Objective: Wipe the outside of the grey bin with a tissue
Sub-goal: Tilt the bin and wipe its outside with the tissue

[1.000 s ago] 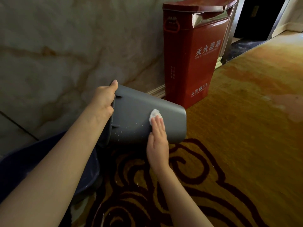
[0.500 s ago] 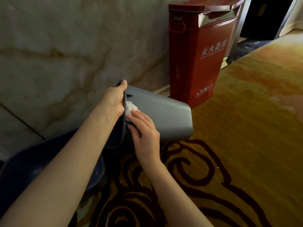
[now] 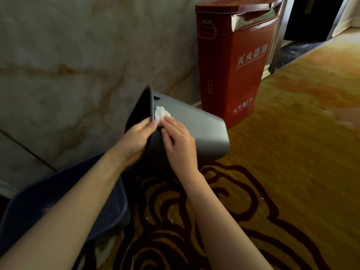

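Note:
The grey bin (image 3: 198, 131) is held tilted on its side above the carpet, its open mouth facing left toward the wall. My left hand (image 3: 136, 139) grips the lower part of the bin's rim, fingers curled over the edge. My right hand (image 3: 178, 137) lies flat on the bin's outer wall just behind the rim, fingertips pressing a crumpled white tissue (image 3: 161, 114) against it. The far side and the bottom of the bin are hidden.
A tall red fire-extinguisher box (image 3: 233, 61) stands against the marble wall (image 3: 78, 55) right behind the bin. A dark blue basin (image 3: 64, 201) sits on the floor under my left forearm. Patterned yellow carpet (image 3: 292, 152) spreads to the right.
My right hand slid the tissue from the middle of the bin's side to its rim. My left hand shifted from the top of the rim to the lower edge.

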A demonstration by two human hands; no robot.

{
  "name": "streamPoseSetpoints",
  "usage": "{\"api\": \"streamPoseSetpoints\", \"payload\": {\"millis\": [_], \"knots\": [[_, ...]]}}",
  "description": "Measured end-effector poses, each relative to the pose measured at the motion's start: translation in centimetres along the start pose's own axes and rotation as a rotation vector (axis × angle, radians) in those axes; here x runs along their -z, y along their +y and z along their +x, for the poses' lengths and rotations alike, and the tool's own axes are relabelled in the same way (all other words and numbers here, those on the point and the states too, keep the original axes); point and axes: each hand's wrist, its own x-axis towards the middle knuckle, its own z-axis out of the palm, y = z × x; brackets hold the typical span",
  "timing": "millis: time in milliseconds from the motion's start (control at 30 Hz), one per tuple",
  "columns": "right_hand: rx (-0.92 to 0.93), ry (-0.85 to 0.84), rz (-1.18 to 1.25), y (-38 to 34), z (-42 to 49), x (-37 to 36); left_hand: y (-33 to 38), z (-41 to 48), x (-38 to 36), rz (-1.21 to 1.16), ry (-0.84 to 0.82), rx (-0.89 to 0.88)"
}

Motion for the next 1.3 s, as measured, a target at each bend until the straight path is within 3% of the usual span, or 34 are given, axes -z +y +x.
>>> {"api": "streamPoseSetpoints", "payload": {"millis": [233,500,567,733,833,1033,1300], "knots": [[-0.300,-0.028,-0.096,6.7,-2.9,1.4,-0.5,1.4,1.5,0.085,0.300,-0.032],[-0.491,-0.074,-0.047,8.8,-1.1,1.9,-0.3,1.7,1.2,0.046,0.382,-0.050],[-0.437,-0.085,-0.021,7.3,-1.2,1.4,0.0,1.8,1.1,0.018,0.399,-0.048],[-0.089,-0.193,0.035,0.1,-3.1,-1.9,0.7,1.5,-0.2,-0.056,0.381,-0.044],[-0.010,-0.219,0.066,-2.2,-4.5,-3.1,1.1,1.0,-0.5,-0.131,0.348,0.014],[0.108,-0.032,-0.087,-0.9,-4.6,-1.1,2.2,0.6,-1.4,-0.112,0.314,0.019],[-0.300,0.221,-0.200,6.2,-4.4,3.6,2.9,1.4,-2.0,-0.030,0.365,0.088]]}}
